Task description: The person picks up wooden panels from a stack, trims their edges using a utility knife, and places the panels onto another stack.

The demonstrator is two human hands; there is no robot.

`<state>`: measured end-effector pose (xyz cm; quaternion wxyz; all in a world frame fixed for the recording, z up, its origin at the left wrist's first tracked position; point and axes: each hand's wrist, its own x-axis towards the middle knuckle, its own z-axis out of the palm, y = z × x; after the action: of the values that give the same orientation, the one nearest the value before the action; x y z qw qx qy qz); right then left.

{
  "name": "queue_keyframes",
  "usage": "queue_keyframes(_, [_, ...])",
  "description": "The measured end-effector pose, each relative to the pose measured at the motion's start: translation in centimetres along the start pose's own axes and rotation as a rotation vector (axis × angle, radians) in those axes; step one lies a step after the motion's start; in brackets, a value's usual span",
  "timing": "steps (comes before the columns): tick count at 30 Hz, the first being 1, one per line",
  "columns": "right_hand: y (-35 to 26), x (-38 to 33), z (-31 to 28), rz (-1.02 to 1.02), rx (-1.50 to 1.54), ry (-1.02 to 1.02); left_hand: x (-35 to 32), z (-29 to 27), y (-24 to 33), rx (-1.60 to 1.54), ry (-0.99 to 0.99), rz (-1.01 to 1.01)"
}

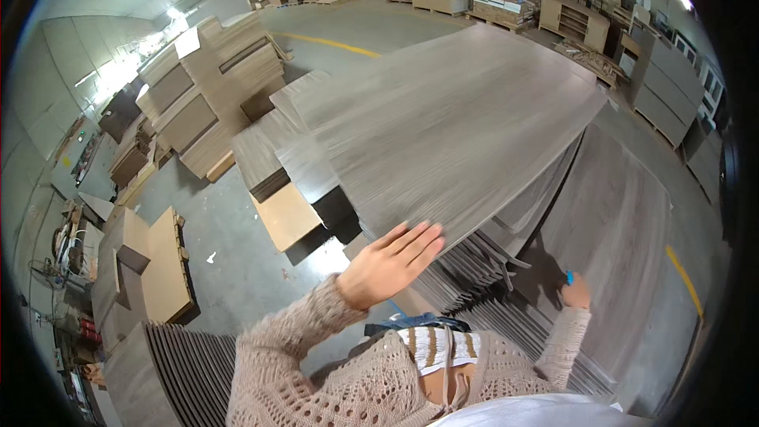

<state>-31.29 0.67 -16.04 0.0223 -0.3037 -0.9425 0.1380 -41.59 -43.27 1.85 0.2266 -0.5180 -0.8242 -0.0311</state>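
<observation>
A large grey wood-grain panel [458,126] lies in front of me on top of a stack. Over its near corner is my left hand [399,261], flat, fingers stretched out and holding nothing. My right hand [575,292] is curled closed lower on the right, above a second grey wood-grain stack [609,213]. A small blue thing [569,277] pokes out of that hand; its kind is too small to make out. Between the two stacks, thin dark panel edges [474,269] fan out unevenly. A dark shadow falls beside my right hand.
Smaller grey panel stacks [261,150] and a tan board [288,217] adjoin the large panel on the left. Beyond stand tall piles of boards [213,87]. Upright slats [190,372] stand at my near left. Pallets and cabinets [573,16] line the back right.
</observation>
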Motion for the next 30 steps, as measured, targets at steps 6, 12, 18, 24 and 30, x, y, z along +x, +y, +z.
queue_keyframes(6, [5.8, 8.0, -5.6, 0.251, -0.029, 0.389, -9.2, -5.2, -0.9, -0.039, -0.169, -0.211])
queue_keyframes(12, [0.1, 15.8, -16.8, -0.038, 0.149, 0.588, -15.8, -6.4, -2.4, 0.183, -0.11, -0.664])
queue_keyframes(18, [-6.0, 27.7, -18.6, -0.23, 0.043, 0.486, -20.7, -7.0, -6.7, 0.302, -0.123, -0.839])
queue_keyframes(24, [-9.6, 32.4, -16.4, -0.274, -0.073, 0.147, -22.3, -7.6, -10.5, 0.178, -0.122, -0.938])
queue_keyframes(30, [-13.8, 29.5, -18.1, -0.214, 0.124, -0.081, -21.6, -10.5, -12.4, 0.001, -0.385, -1.075])
